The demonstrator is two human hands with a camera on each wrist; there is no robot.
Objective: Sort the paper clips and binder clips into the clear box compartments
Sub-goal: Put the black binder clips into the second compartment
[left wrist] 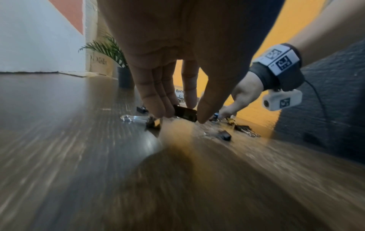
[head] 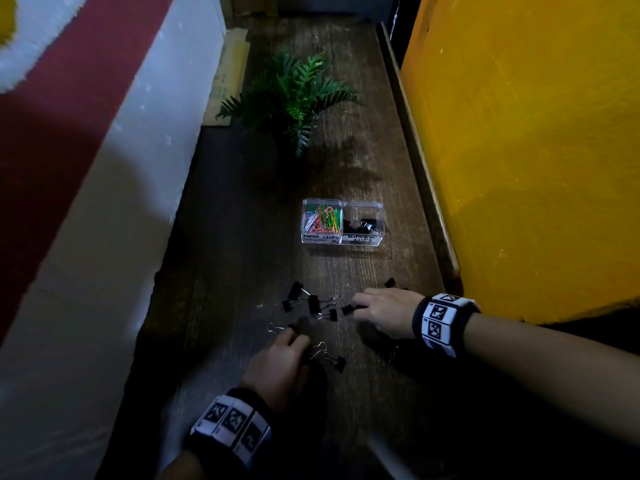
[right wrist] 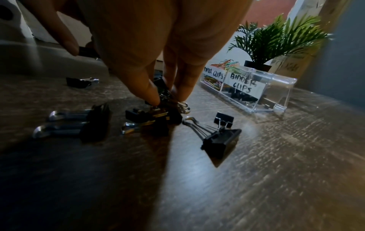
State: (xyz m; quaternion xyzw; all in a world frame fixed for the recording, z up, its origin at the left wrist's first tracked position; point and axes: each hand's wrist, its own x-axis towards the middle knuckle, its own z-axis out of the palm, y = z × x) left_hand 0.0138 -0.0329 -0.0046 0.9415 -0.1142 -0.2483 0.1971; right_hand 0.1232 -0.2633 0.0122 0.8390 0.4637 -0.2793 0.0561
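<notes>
On the dark worktop (head: 346,161), head view: about nine black binder clips (head: 313,303) lie loose at 6 o'clock of the clear box (head: 342,221), whose two compartments hold coloured paper clips (head: 321,218) and black clips. Left wrist view: the left hand (left wrist: 177,62) has its grip pinching one clip (left wrist: 185,115). Right wrist view: the right hand (right wrist: 158,46) has its grip pinching another clip (right wrist: 166,96).

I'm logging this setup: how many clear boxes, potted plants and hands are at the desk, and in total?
Clear box: 1
Potted plant: 1
Hands: 2, the left hand and the right hand
Total: 4
</notes>
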